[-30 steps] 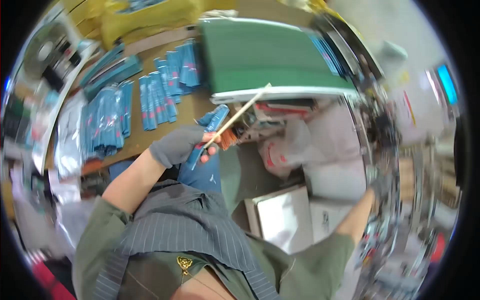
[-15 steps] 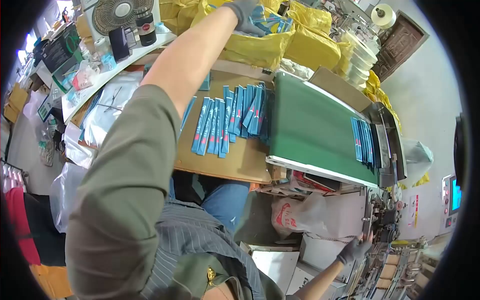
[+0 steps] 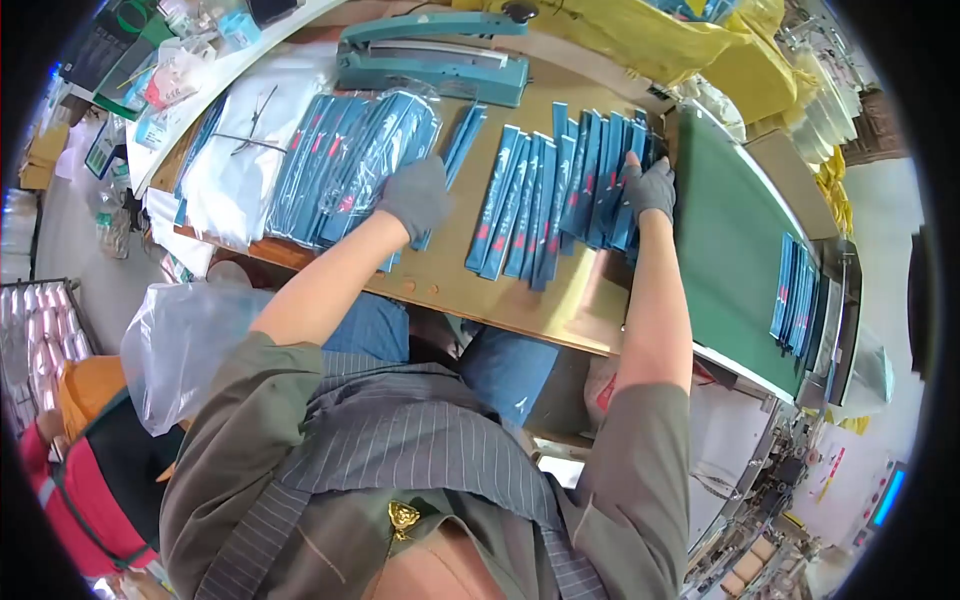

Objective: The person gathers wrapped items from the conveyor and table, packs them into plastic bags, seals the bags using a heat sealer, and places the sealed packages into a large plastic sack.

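Observation:
Long blue packets (image 3: 515,205) lie in overlapping rows on the brown table (image 3: 450,285). At the right end of these rows, my right hand (image 3: 652,190), gloved in grey with bare fingertips, is closed round the edge of some blue packets (image 3: 605,180). My left hand (image 3: 415,198), in a matching glove, rests at the right side of a heap of blue packets in clear plastic (image 3: 350,160); its fingers are mostly hidden against the heap. A few loose blue packets (image 3: 465,145) lie just beyond that hand.
A teal bag sealer (image 3: 435,65) stands at the table's back. Clear plastic bags (image 3: 240,150) lie at the left. On the right is a green conveyor belt (image 3: 735,240) carrying more packets (image 3: 793,290). Yellow sacks (image 3: 640,40) are behind. A person in red (image 3: 90,490) is at lower left.
My left hand has come back from the yellow sack to the plastic-wrapped heap. My right hand has moved from the machine at the lower right up to the packets. The view has shifted left.

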The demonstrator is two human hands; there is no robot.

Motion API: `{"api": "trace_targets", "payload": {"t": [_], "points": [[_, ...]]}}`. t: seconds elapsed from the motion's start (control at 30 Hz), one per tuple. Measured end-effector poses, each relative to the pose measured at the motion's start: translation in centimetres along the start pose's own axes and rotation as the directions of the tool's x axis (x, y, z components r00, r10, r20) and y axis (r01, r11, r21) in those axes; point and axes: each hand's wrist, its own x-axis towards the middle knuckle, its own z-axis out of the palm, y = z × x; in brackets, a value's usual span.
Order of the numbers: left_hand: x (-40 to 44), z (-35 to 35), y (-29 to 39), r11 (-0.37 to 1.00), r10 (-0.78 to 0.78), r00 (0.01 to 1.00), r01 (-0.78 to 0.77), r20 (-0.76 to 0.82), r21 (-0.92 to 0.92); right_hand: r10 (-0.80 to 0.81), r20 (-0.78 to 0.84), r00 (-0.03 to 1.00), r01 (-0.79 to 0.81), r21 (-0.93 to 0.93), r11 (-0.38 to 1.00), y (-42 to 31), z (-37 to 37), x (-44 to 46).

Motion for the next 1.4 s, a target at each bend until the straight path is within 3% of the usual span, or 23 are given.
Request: {"api": "trace_targets", "payload": {"t": [0.07, 0.13, 0.23, 0.33, 0.47, 0.7, 0.9, 0.97, 1.0, 1.07, 1.1, 1.13, 1.2, 1.4], "points": [[1.6, 0.1, -2.0, 0.968, 0.102, 0.993, -0.085, 0.062, -0.235, 0.198, 0.114, 0.974, -0.203, 0.036, 0.979, 1.8, 2.8, 1.5], [2.4, 0.2, -3.1, 0.951, 0.115, 0.99, -0.086, 0.084, -0.298, 0.105, -0.023, 0.994, -0.107, -0.18, 0.978, 1.8, 3.4, 0.8], [2.8, 0.3, -3.0, 0.872, 0.187, 0.968, -0.085, 0.168, -0.482, 0.265, 0.084, 0.961, -0.271, 0.071, 0.96, 1.7, 2.2, 1.2], [3.2, 0.3, -2.9, 0.86, 0.201, 0.96, -0.077, 0.195, -0.504, 0.283, 0.149, 0.947, -0.301, 0.115, 0.947, -1.8, 0.1, -1.5], [2.7, -0.5, -2.4, 0.846, 0.169, 0.953, -0.01, 0.251, -0.533, 0.217, 0.111, 0.97, -0.214, -0.042, 0.976, -3.5, 1.8, -3.6], [2.3, -1.1, -2.5, 0.826, 0.153, 0.95, 0.027, 0.271, -0.563, 0.246, 0.07, 0.967, -0.246, -0.002, 0.969, -3.6, 2.6, -5.2], [2.4, 0.1, -1.8, 0.843, 0.034, 0.97, 0.102, 0.241, -0.529, 0.246, 0.032, 0.969, -0.245, -0.028, 0.969, -4.1, 2.7, -6.3], [1.8, -0.5, -0.6, 0.712, -0.029, 0.937, 0.263, 0.348, -0.65, 0.241, 0.033, 0.97, -0.24, -0.036, 0.97, -4.4, 2.7, -6.6], [1.8, -0.2, -0.5, 0.712, -0.03, 0.938, 0.263, 0.346, -0.652, 0.242, 0.042, 0.969, -0.241, -0.036, 0.97, -4.5, 2.5, -6.9], [2.4, 1.1, -0.6, 0.877, 0.034, 0.991, 0.031, 0.126, -0.48, 0.243, 0.04, 0.969, -0.241, -0.036, 0.97, -4.7, 2.3, -7.3], [2.1, 1.9, -0.8, 0.87, -0.018, 1.0, 0.023, 0.014, -0.493, 0.238, 0.041, 0.971, -0.236, -0.046, 0.971, -4.9, 2.4, -7.6], [2.2, 1.4, -0.8, 0.869, -0.013, 1.0, 0.016, 0.009, -0.495, 0.233, 0.04, 0.972, -0.231, -0.055, 0.971, -5.1, 2.3, -7.9], [2.1, 0.3, -1.3, 0.896, -0.021, 0.968, 0.129, 0.248, -0.425, 0.231, 0.042, 0.972, -0.228, -0.062, 0.972, -5.2, 2.1, -8.2], [1.4, 1.0, -2.8, 0.748, -0.016, 0.987, 0.116, 0.157, -0.654, 0.223, 0.032, 0.974, -0.222, -0.042, 0.974, -5.3, 1.9, -8.5]]}}
